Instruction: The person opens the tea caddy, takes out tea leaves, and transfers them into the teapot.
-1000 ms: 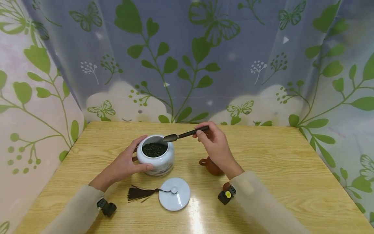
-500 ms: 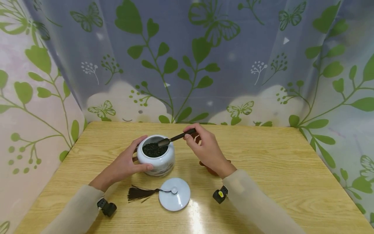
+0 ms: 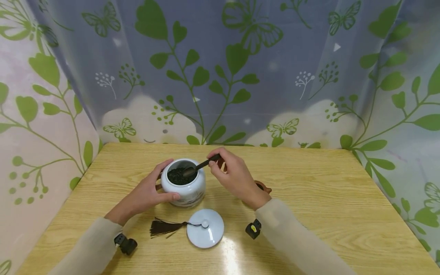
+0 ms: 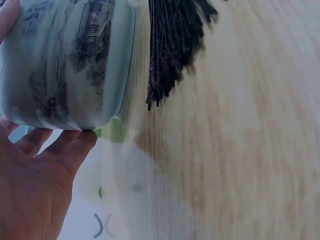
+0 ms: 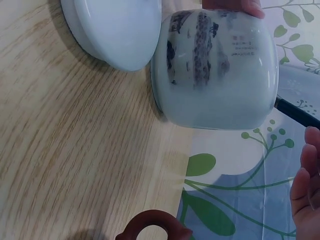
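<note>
While the left hand [image 3: 148, 193] is gripping the white jar [image 3: 187, 193], the right hand [image 3: 234, 176], just right of it, is pinching the dark scoop [image 3: 202, 165], whose long axis is slanting down leftward into the jar against the dark leaves [image 3: 175, 177].

Passage over surface [image 3: 343, 198] at right of frame; jar [image 3: 187, 194] left of center, lid [image 3: 206, 235] lower center, teapot [image 3: 265, 188] center-right obstruct.

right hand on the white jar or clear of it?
Apart. The right wrist view shows patterned curtain between the right hand and the white jar; only the dark scoop handle spans that gap.
</note>
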Motion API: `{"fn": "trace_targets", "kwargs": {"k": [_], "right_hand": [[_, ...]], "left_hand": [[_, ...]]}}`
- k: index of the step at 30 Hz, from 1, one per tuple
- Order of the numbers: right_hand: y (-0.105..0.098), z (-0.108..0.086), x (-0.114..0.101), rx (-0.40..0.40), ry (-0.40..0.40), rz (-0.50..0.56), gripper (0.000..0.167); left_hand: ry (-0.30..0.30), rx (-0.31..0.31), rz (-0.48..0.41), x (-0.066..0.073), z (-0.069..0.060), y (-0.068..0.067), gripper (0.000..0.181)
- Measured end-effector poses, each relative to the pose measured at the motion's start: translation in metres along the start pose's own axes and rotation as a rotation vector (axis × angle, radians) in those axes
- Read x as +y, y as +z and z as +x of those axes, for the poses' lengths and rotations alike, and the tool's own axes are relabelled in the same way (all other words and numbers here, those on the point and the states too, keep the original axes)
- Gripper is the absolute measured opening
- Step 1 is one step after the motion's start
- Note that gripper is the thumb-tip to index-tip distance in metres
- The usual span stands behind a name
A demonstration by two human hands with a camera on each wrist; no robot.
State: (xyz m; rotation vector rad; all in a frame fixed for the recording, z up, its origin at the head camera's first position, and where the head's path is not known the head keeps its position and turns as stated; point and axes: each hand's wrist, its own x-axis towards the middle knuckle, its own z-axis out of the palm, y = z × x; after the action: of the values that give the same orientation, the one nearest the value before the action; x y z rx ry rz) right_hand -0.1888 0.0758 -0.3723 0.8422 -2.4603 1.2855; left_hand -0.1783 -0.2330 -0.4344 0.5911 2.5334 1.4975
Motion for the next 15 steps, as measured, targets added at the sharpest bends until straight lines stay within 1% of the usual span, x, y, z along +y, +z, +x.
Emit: {"fn": "trace_targets", "kwargs": {"k": [4, 10, 15], "right_hand": [[0.002, 0.001, 0.0, -0.013, -0.002, -0.028, 0.017], [0.005, 0.004, 0.0, -0.058, -0.057, -0.117, 0.017], [0.011, 0.004, 0.002, -0.107, -0.081, -0.175, 0.017]], "left_hand": [[0.003, 0.001, -0.003, 0.0, 0.0, 0.0, 0.11], [0.005, 0.004, -0.011, -0.001, -0.001, 0.001, 0.109], [0.004, 0.005, -0.014, -0.001, 0.0, 0.001, 0.11]]}}
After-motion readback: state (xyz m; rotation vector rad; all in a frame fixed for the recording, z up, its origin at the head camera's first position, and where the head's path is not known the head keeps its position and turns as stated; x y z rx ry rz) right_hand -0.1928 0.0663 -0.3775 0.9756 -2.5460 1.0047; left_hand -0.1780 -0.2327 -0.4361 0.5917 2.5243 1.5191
